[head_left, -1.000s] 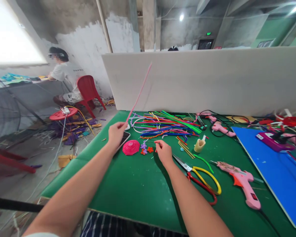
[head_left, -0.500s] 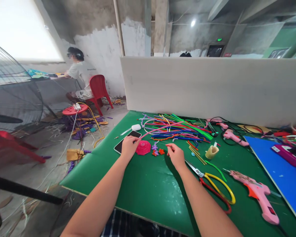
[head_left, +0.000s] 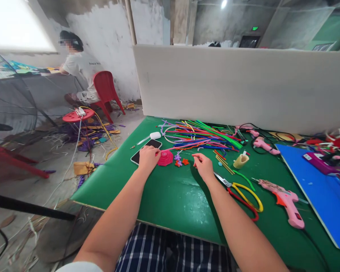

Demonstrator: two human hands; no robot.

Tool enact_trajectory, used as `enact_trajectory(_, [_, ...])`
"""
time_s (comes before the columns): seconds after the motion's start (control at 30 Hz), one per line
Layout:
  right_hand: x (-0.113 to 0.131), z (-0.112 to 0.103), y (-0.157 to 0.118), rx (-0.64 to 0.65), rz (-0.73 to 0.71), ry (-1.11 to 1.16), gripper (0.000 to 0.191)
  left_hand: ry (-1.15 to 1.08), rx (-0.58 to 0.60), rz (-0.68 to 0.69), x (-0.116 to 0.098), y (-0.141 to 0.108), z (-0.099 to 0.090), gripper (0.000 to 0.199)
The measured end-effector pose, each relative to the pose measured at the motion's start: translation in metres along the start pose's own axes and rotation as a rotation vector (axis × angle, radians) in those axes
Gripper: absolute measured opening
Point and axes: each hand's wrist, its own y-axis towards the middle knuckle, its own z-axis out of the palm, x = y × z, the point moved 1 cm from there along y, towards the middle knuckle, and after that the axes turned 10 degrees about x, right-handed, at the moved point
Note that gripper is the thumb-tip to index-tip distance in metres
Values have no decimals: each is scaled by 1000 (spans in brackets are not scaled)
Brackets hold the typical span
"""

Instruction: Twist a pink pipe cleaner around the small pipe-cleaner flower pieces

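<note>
At far left, a wire fan cage [head_left: 11,94] stands before a side bench. A person [head_left: 83,71] in a white shirt sits there on a red chair [head_left: 104,87]; a red stool [head_left: 78,114] carrying a cable stands near, above floor scraps [head_left: 87,132].

On my green table [head_left: 170,200], a white case [head_left: 155,135] lies just behind a phone [head_left: 155,143]. My left hand [head_left: 149,158] is over the phone and covers part of it. Its thumb and fingers are closed on one end of a pink pipe cleaner [head_left: 184,147], which runs rightward to the front of a heap of coloured pipe cleaners [head_left: 206,132]. Beside my left fingertips is a pink disc [head_left: 166,159], then purple flowers [head_left: 178,158] and an orange flower [head_left: 185,161].

My right hand [head_left: 203,165] is just right of these, fingers curled, thumb and forefinger brought together. A thin wire ends near the tips; I cannot tell whether I grip it.

The scissors [head_left: 228,184] lie close against my right forearm, obstructing that side. Past thin sticks [head_left: 225,164] are a cream cup [head_left: 241,161], a pink glue gun [head_left: 286,198] and a blue board [head_left: 308,181]. A white partition [head_left: 229,83] blocks the rear edge.
</note>
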Motion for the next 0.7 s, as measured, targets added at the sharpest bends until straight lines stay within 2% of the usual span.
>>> enact_trajectory(0.2, [3, -2, -2, -1, 8, 11, 29, -118, -78, 4, -2, 4, -3, 16])
enact_trajectory(0.37, [18, 1, -7, 38, -15, 59, 31, -259, -177, 6, -26, -4, -9, 20])
enact_trajectory(0.47, [35, 8, -14, 112, -37, 199, 38, -441, -233, 139, -48, -13, -5, 17])
enact_trajectory(0.53, [45, 14, -19, 142, -71, 307, 39, -480, -199, 260, -60, -18, 2, 15])
enact_trajectory(0.63, [53, 19, -24, 100, -106, 349, 35, -442, -149, 459, -71, -22, 13, 12])
enact_trajectory(0.7, [53, 20, -24, 96, -105, 362, 33, -382, -128, 540, -75, -24, 16, 12])
